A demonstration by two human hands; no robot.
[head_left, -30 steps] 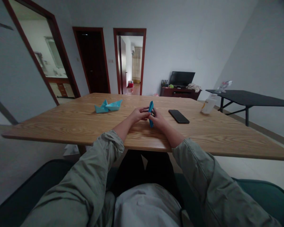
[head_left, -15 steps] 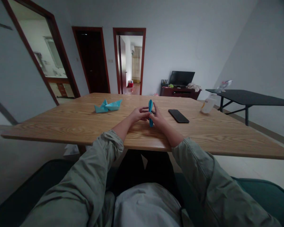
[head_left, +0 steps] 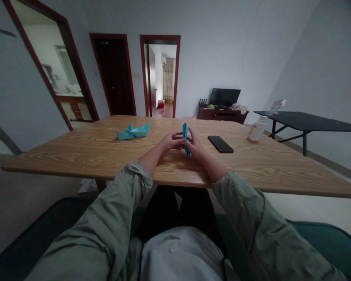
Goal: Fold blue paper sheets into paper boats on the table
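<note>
A narrow piece of folded blue paper (head_left: 185, 128) stands on edge between my two hands, just above the wooden table (head_left: 128, 160). My left hand (head_left: 173, 142) grips it from the left, fingers bent against its side. From the right, my right hand (head_left: 194, 146) pinches it, with the thumb low and a finger raised beside the upper part. The inner folds are too small to make out. Off to the left on the table rest light-blue folded paper boats (head_left: 140, 130), touching or overlapping each other.
A black phone (head_left: 220, 144) lies right of my hands. Farther right stands a whitish plastic bottle (head_left: 256, 129). Beyond the table are a black folding table (head_left: 316, 120) and a television (head_left: 224, 97) on a low dark cabinet. The table's near edge runs under my forearms.
The folded blue paper has tilted slightly, its top leaning a little left. Both hands keep nearly the same place and hold; the boats and phone have not moved.
</note>
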